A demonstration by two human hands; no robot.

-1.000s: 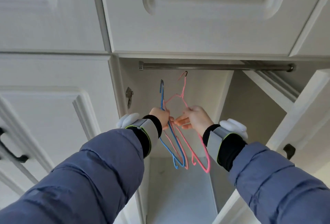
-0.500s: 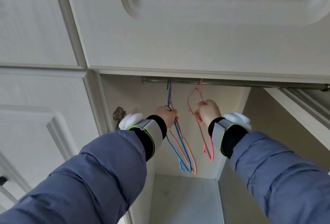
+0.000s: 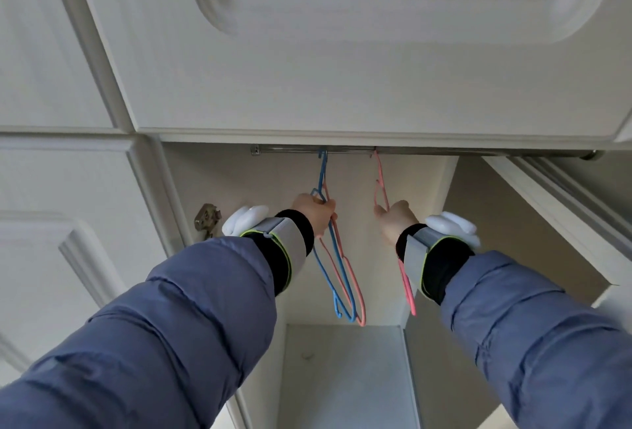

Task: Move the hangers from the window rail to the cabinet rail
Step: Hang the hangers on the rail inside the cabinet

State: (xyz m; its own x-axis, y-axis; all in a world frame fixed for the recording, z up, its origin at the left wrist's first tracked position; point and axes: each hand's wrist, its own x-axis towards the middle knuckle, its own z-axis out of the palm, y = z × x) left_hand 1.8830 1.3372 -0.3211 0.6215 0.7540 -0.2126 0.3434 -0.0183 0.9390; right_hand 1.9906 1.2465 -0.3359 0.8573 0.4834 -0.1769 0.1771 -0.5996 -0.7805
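The cabinet rail [image 3: 349,150] runs just under the lower edge of the upper cabinet door [image 3: 342,52], with only a narrow slit between that edge and the bar; below the rail the compartment opens wide and deep, its pale back wall [image 3: 352,182] bare and its side walls well apart. Left of the rail's end a metal hinge [image 3: 207,218] sits on the cabinet frame. No writing or brand mark can be read anywhere. The blue hanger [image 3: 333,278] hooks over the rail near its left end, with a salmon hanger [image 3: 349,278] lying against it; the left hand [image 3: 316,211] is closed round both just below their necks, fingers wrapped over the wires. Further right along the rail the pink hanger [image 3: 381,189] hangs by its hook, and the right hand [image 3: 393,216] pinches its shoulder wire between curled fingers, the hanger's lower end showing below the wrist band [image 3: 431,257].
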